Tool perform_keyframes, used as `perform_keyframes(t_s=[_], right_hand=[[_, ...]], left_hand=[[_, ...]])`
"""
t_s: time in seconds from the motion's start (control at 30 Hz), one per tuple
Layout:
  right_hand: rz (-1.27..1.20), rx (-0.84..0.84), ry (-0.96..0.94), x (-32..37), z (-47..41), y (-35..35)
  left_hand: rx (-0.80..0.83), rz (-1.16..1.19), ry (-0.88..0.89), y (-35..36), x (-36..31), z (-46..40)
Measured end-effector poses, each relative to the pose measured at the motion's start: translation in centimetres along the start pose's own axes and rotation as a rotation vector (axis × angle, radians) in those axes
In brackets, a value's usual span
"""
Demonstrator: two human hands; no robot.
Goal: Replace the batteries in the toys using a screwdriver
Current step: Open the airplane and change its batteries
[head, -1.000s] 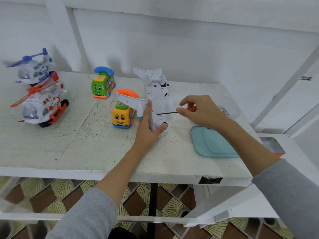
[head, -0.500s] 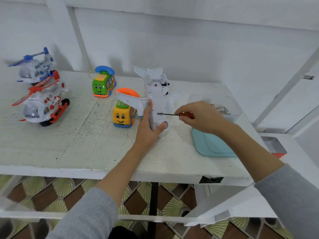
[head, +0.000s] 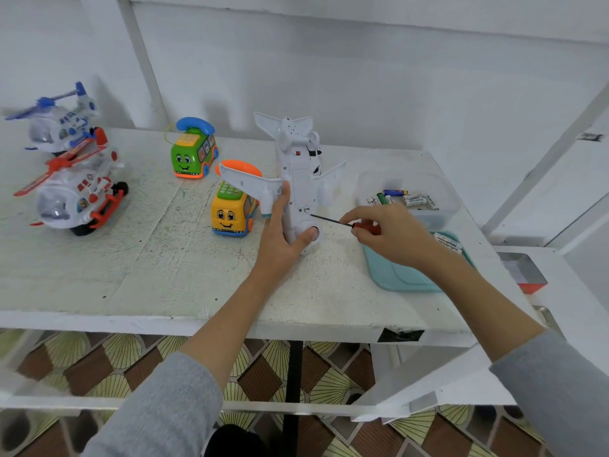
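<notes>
A white toy plane (head: 298,174) stands nose-down on the table, its underside turned to the right. My left hand (head: 281,237) grips its fuselage near the nose, thumb across the front. My right hand (head: 387,234) pinches a red-handled screwdriver (head: 346,224) whose thin black shaft points left, its tip at the plane's battery cover. Loose batteries (head: 403,198) lie in a clear plastic box (head: 443,214) to the right.
A yellow phone-bus toy (head: 232,211) sits just left of the plane, a green one (head: 192,156) behind it. Two toy helicopters (head: 71,192) stand at far left. A teal lid (head: 400,275) with batteries (head: 448,242) on it lies under my right wrist, near the table's front edge (head: 197,324).
My right hand slid a little down and to the right along the screwdriver, showing more of the red handle. The shaft tip stays at the plane's underside. My left hand keeps its hold.
</notes>
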State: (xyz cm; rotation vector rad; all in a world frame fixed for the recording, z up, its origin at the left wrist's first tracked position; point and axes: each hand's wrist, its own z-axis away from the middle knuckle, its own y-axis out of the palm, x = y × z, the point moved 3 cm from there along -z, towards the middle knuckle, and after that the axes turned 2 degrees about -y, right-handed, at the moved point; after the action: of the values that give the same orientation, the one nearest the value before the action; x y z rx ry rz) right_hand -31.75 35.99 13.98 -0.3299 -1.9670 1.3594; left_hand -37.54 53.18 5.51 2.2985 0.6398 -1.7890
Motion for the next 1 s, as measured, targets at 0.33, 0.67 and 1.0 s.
perform_keyframes(t_s=[0.33,0.67,1.0], right_hand=[[-0.072,-0.044,0.001,-0.2,0.1,1.4],[-0.117,-0.120,0.011,0.3,0.8,2.8],[-0.076,-0.257,-0.071,0.8,1.2,2.4]], left_hand=[[-0.013,-0.012,-0.018,-0.1,0.0,0.0],[-0.030,0.031,-0.031,-0.1,-0.4,0.0],[-0.054,0.079,-0.053,0.3,-2.9,-0.5]])
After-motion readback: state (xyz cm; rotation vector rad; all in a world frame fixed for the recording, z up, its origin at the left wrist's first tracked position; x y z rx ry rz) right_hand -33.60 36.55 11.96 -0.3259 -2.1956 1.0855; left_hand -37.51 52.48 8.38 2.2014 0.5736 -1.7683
